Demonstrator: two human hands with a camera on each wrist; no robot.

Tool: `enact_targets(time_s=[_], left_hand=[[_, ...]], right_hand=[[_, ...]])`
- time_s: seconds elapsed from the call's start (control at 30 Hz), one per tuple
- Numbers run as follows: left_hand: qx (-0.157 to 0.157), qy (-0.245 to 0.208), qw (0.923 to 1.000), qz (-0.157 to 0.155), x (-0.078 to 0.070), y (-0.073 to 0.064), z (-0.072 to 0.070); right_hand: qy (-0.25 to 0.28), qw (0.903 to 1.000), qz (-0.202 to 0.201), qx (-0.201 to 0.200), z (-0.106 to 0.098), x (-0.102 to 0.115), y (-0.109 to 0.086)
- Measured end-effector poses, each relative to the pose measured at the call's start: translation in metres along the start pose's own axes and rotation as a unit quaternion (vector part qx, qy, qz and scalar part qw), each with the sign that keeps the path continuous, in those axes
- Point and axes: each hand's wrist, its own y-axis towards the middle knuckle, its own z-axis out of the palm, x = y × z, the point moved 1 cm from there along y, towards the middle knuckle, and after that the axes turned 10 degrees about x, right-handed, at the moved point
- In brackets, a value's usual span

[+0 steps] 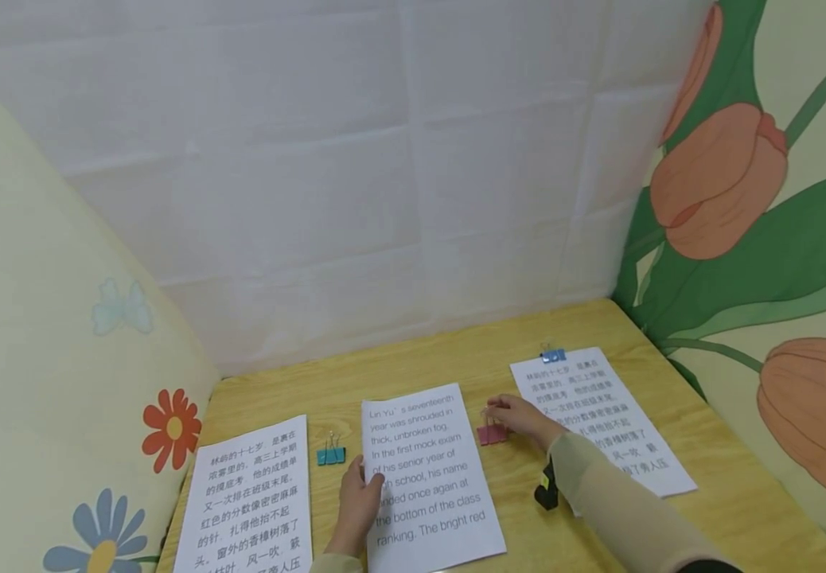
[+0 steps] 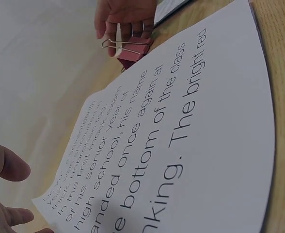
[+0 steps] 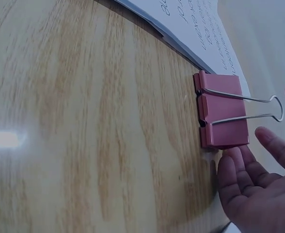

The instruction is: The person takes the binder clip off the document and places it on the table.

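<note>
A pink binder clip (image 3: 225, 109) stands on the table just right of the middle English-text paper stack (image 1: 427, 485), its wire handles sticking up. My right hand (image 1: 520, 418) is beside the clip. In the right wrist view the right fingertips (image 3: 229, 162) are at the clip's side, and the thumb and forefinger stand apart from its handles. Whether the fingertips touch it, I cannot tell. My left hand (image 1: 359, 501) is at the stack's left edge, thumb over the page in the head view. The left wrist view shows its thumb (image 2: 11, 165) and fingers spread apart.
A teal binder clip (image 1: 331, 454) sits left of the middle stack. Farther left lies a Chinese-text stack (image 1: 248, 493). At the right, another stack (image 1: 599, 398) has a blue binder clip (image 1: 552, 356) on its top edge. A white curtain (image 1: 313, 199) hangs behind the table (image 1: 356, 358).
</note>
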Motion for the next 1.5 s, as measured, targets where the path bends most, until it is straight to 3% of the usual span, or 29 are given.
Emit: enact_targets(time_s=[0.23, 0.5, 0.87, 1.07, 1.5], left_hand=[[-0.009, 0.025, 0.9996, -0.007, -0.004, -0.003, 0.001], [-0.038, 0.065, 0.9967, -0.030, -0.006, -0.007, 0.001], [-0.032, 0.068, 0.9968, 0.026, -0.018, -0.010, 0.009], [-0.030, 0.071, 0.9966, 0.028, -0.023, -0.012, 0.019], [0.012, 0.070, 0.9948, 0.072, -0.037, -0.015, 0.044]], right_hand=[[0.034, 0.9983, -0.045, 0.017, -0.008, 0.004, -0.007], [0.030, 0.9985, -0.042, 0.018, -0.014, 0.005, -0.012], [0.029, 0.9982, -0.051, 0.011, -0.027, 0.002, -0.016], [0.027, 0.9985, -0.048, 0.002, -0.033, -0.004, -0.019], [0.007, 0.9988, -0.038, -0.030, -0.059, -0.008, -0.023]])
